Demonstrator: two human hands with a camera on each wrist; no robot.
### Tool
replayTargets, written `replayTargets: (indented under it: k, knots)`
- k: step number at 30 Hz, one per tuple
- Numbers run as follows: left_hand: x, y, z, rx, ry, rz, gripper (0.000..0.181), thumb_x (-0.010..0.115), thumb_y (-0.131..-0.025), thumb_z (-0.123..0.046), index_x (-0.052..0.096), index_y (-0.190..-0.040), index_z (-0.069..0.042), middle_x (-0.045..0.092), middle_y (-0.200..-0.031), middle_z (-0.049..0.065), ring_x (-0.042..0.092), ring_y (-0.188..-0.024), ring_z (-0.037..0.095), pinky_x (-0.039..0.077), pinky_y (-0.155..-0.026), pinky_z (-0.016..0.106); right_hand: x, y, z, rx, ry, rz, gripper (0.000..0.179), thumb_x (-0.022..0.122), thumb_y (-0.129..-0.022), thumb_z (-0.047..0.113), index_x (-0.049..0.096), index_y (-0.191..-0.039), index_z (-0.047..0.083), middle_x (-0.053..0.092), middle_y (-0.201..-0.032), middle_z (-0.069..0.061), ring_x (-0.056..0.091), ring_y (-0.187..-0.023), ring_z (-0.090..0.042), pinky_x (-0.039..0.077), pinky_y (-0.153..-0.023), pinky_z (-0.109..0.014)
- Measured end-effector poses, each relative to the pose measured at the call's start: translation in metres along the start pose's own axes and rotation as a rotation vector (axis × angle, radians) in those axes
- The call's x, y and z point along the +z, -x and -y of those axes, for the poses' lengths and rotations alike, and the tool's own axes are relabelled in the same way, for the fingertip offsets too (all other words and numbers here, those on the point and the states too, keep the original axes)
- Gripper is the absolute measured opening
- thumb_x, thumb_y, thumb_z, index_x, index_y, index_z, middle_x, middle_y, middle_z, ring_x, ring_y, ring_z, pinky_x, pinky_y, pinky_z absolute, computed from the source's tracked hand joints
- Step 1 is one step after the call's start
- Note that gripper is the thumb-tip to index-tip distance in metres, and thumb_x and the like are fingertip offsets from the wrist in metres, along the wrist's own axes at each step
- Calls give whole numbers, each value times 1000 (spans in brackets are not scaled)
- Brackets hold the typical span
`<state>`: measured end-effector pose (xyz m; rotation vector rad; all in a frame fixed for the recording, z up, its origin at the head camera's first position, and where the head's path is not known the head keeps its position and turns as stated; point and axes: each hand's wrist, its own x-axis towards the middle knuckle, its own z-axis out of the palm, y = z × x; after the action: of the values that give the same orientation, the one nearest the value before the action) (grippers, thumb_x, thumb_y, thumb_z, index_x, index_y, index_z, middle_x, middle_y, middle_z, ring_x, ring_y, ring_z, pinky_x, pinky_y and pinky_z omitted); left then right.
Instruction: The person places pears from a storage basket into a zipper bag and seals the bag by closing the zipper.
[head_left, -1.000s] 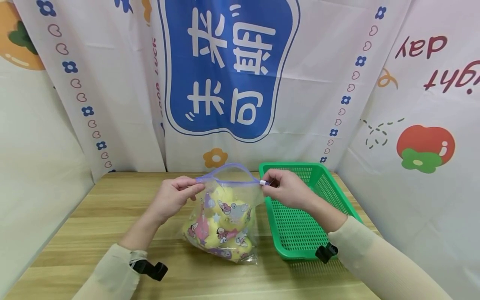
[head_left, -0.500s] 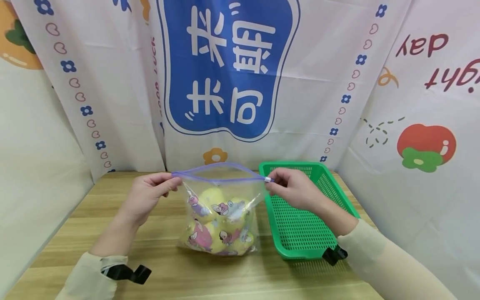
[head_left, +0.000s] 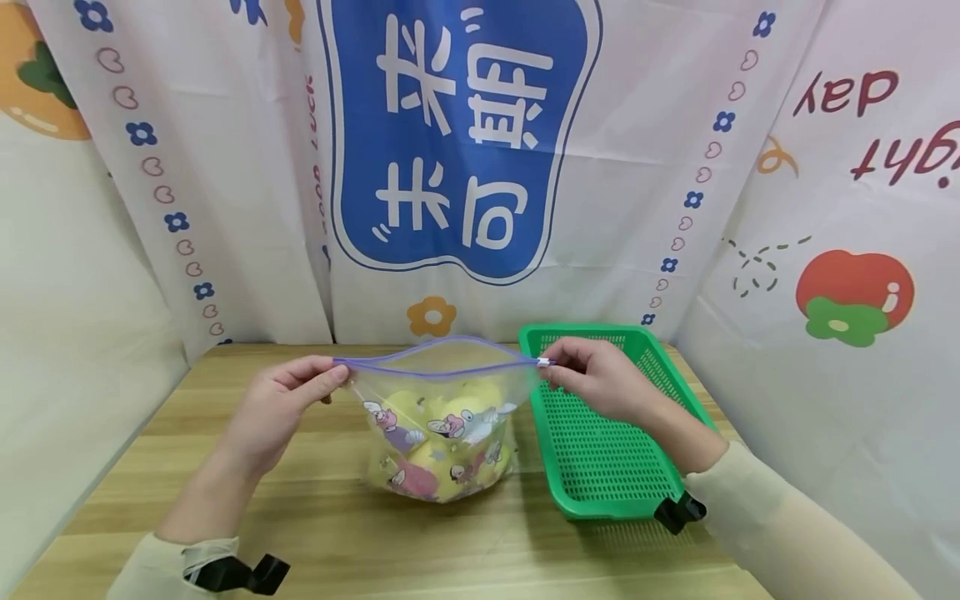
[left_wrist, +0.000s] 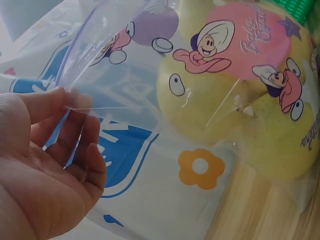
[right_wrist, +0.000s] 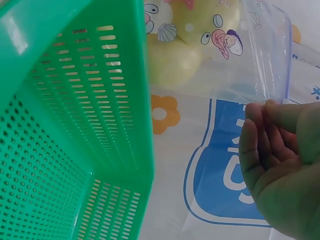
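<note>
A clear zip bag (head_left: pixel 415 481) with cartoon prints and a purple zip edge is held upright over the table. Inside it are several rounded yellow fruits (left_wrist: pixel 195 112), one showing a stem dimple in the left wrist view. My left hand (head_left: pixel 262 408) pinches the bag's left top corner between thumb and forefinger. At the other top corner, my right hand (head_left: pixel 600 379) pinches the zip's end right by a white slider (head_left: pixel 543 362). Between the hands the bag's mouth gapes, its two purple edges bowed apart.
A green perforated basket (head_left: pixel 555 479) stands to the bag's right, beneath my right forearm. The wood-grain table (head_left: pixel 187 433) extends to the left and front. Printed white cloth (head_left: pixel 637 100) hangs behind and along the sides.
My left hand has moved left, drawing the bag's mouth wider and pulling the crumpled bag straight. My right hand has shifted slightly right, still pinching by the slider. The bag's near edge has sagged a little.
</note>
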<state>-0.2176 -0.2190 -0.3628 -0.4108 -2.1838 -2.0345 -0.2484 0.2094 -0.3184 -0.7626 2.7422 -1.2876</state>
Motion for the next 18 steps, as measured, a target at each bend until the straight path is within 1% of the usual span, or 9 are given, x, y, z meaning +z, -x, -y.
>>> replayTargets:
  k: [3,5,8,10,11,13,16,18]
  knots:
    - [1,4,1,10,-86,14,16,68,-110,-16,81,-113,-6,79,-100,-12,64,-92,10,53,-80,23,3,1,-2,7,-16,5,8,71,-108,16,77,-110,11,74,-93,-7,69,-83,-23,61,-69,-30]
    - [1,6,0,26,-116,12,17,69,-110,-15,79,-117,-3,78,-100,-10,64,-91,12,54,-78,23,3,1,-1,30,-35,0,9,72,-108,17,76,-113,11,75,-96,-9,70,-85,-23,62,-72,-29]
    - [0,9,-1,42,-107,15,15,71,-108,-12,79,-118,-4,76,-99,-8,63,-89,12,55,-76,22,3,3,-1,76,-63,1,12,73,-107,19,73,-113,8,76,-100,-10,73,-86,-21,63,-74,-28]
    - [0,9,0,49,-82,16,13,72,-107,-9,79,-116,-3,76,-97,-8,64,-87,11,56,-75,22,3,4,-1,100,-68,-6,13,74,-107,20,73,-112,8,77,-101,-10,74,-87,-20,64,-74,-28]
    - [-1,10,0,55,-83,13,11,72,-106,-8,79,-114,-4,77,-97,-9,64,-87,10,56,-75,21,3,5,-1,105,-69,-8,13,74,-107,20,73,-111,8,77,-101,-11,74,-86,-19,64,-74,-28]
    - [-1,11,1,65,-95,1,9,72,-106,-7,79,-110,-2,79,-96,-9,66,-87,9,56,-75,21,2,7,-2,102,-67,-19,12,74,-106,19,73,-110,7,77,-102,-12,74,-86,-19,64,-73,-29]
    - [0,13,2,74,-139,-42,11,71,-107,-7,78,-110,2,79,-97,-9,68,-89,8,58,-78,18,1,9,-5,100,-75,-40,8,75,-106,16,74,-107,8,78,-101,-14,74,-84,-20,63,-68,-28]
    - [0,14,3,68,-159,-73,13,72,-107,-7,77,-110,4,78,-97,-8,69,-90,8,60,-80,17,0,10,-5,95,-87,-48,6,75,-105,14,75,-105,8,79,-98,-13,73,-82,-21,62,-66,-28]
